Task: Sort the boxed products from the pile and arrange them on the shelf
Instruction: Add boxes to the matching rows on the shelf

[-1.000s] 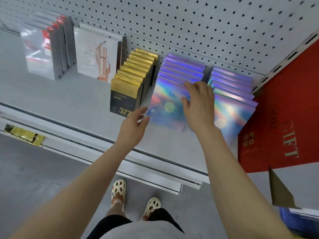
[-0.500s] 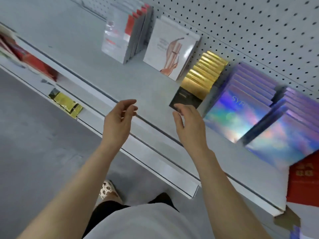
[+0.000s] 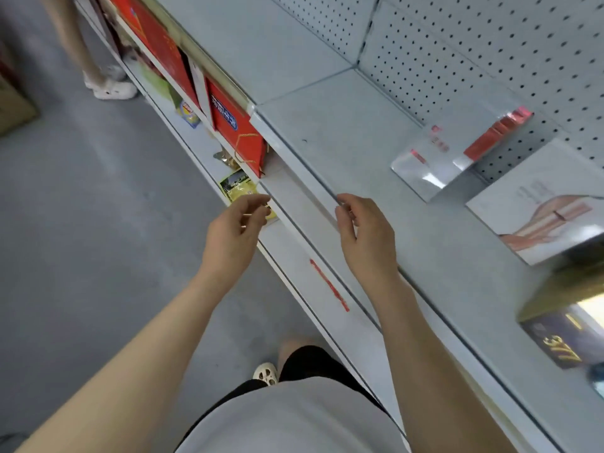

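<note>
A grey shelf runs diagonally across the view, with a pegboard back. On it at the right stand silver-and-red boxes, a white box with a peach picture and a gold-and-black box marked 377. My left hand hangs in front of the shelf's edge with loosely curled fingers and holds nothing. My right hand hovers at the shelf's front rail, fingers relaxed, also empty. The holographic boxes are out of view.
Below the shelf, a lower level holds large red gift boxes and yellow packets. Another person's legs and white shoes stand at the top left. A cardboard box sits on the grey floor at the left.
My view has swung left along the shelf, away from the holographic and gold boxes. Both hands have pulled back from the boxes to the shelf's front edge, empty.
</note>
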### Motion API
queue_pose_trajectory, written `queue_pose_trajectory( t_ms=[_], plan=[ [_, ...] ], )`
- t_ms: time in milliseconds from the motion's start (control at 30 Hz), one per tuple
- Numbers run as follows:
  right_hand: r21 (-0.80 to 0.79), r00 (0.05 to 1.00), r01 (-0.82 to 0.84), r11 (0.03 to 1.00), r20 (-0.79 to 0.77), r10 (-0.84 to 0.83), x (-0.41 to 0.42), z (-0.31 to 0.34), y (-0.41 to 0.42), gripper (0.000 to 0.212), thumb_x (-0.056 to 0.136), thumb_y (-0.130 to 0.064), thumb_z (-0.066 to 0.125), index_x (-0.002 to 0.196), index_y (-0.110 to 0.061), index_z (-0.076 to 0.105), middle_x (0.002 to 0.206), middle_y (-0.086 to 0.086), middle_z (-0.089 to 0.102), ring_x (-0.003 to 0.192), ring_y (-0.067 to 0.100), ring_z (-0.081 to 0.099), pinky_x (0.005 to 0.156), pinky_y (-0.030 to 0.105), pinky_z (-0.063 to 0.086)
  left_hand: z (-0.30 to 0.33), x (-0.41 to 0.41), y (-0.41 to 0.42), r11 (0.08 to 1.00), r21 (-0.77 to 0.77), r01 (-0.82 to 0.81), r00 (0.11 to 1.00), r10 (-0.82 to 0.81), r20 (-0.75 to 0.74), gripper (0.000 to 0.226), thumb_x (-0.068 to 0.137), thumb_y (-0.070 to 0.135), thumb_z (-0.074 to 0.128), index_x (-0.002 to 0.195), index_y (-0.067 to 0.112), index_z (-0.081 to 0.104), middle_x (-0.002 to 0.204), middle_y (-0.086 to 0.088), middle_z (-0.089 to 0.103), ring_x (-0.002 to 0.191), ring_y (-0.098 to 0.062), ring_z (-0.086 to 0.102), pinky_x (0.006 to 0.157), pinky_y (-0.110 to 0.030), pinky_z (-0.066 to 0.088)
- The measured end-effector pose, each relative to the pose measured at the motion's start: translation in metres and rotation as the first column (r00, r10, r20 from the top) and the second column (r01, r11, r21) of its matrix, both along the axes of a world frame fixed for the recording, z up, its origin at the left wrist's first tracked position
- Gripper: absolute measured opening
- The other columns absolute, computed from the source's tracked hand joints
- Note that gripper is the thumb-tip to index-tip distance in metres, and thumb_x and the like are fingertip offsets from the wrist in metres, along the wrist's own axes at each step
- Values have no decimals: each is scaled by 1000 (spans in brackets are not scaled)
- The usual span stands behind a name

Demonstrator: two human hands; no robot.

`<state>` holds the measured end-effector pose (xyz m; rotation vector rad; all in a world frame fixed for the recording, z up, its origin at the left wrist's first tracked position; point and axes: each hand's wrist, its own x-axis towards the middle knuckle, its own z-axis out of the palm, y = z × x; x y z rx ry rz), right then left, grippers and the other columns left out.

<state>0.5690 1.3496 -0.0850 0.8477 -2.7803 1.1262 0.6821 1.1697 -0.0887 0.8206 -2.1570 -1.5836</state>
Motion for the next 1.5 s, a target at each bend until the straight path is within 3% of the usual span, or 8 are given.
queue_pose_trajectory(
  t_ms=[167, 433, 667, 767, 900, 1133, 1267, 1500],
  plan=[
    [11, 996, -84, 996, 24, 84, -45, -3, -99, 31, 103, -28, 43, 126, -17, 60, 114, -1, 64, 100, 12, 58, 87, 32, 50, -7, -28, -86, 995, 0, -100, 995, 100, 10, 18, 100, 24, 52, 108, 34, 63, 93, 16, 69, 84, 2, 65, 85, -32, 55],
    [-25, 979, -191, 981, 64, 193, -146, -1, -279, 32, 104, -32, 42, 127, -17, 58, 117, 0, 63, 99, 8, 58, 85, 29, 52, -12, -106, -252, 975, -46, -217, 973, 220, 66, 19, 98, 28, 52, 109, 38, 63, 95, 17, 69, 92, -9, 66, 89, -39, 54],
    [19, 973, -227, 974, 57, 226, -233, 5, -439, 34, 105, -33, 38, 128, -19, 59, 117, -2, 63, 106, 11, 58, 93, 32, 50, -4, -175, -402, 961, -82, -265, 956, 273, 111, 20, 100, 24, 49, 109, 36, 63, 94, 14, 68, 89, -4, 65, 87, -34, 54],
    [32, 974, -216, 976, 73, 213, -267, 0, -503, 35, 105, -32, 38, 130, -19, 59, 121, 0, 62, 111, 13, 57, 97, 30, 46, -8, -206, -472, 965, -144, -218, 965, 235, 119, 21, 100, 25, 48, 112, 32, 64, 98, 10, 68, 92, -10, 65, 85, -32, 53],
    [26, 987, -144, 989, 74, 142, -309, -9, -587, 35, 104, -33, 39, 129, -18, 59, 120, 2, 62, 111, 17, 57, 98, 36, 46, -7, -250, -573, 970, -218, -105, 983, 134, 123, 23, 100, 24, 48, 117, 28, 63, 104, 12, 66, 91, -10, 64, 72, -17, 47],
    [62, 994, 1, 998, 107, -7, -374, -9, -719, 37, 104, -36, 40, 132, -18, 56, 123, 4, 60, 112, 20, 57, 99, 35, 44, 8, -330, -733, 941, -312, 131, 980, -74, 187, 27, 100, 22, 50, 125, 23, 60, 111, 9, 63, 94, -11, 59, 88, -31, 49],
    [100, 997, 31, 994, 72, -38, -421, -11, -784, 39, 103, -37, 40, 133, -17, 56, 121, 8, 60, 111, 24, 58, 98, 39, 45, 10, -392, -813, 874, -407, 264, 959, -192, 209, 29, 97, 24, 52, 125, 22, 59, 108, 7, 61, 95, -14, 60, 89, -38, 51],
    [177, 995, 102, 979, -35, -98, -529, -18, -903, 52, 98, -32, 54, 144, -10, 42, 133, 19, 48, 117, 38, 48, 96, 43, 38, 6, -515, -930, 657, -630, 415, 909, -265, 323, 47, 93, 29, 60, 134, 8, 52, 130, -17, 57, 115, -37, 56, 97, -40, 41]
  ],
)
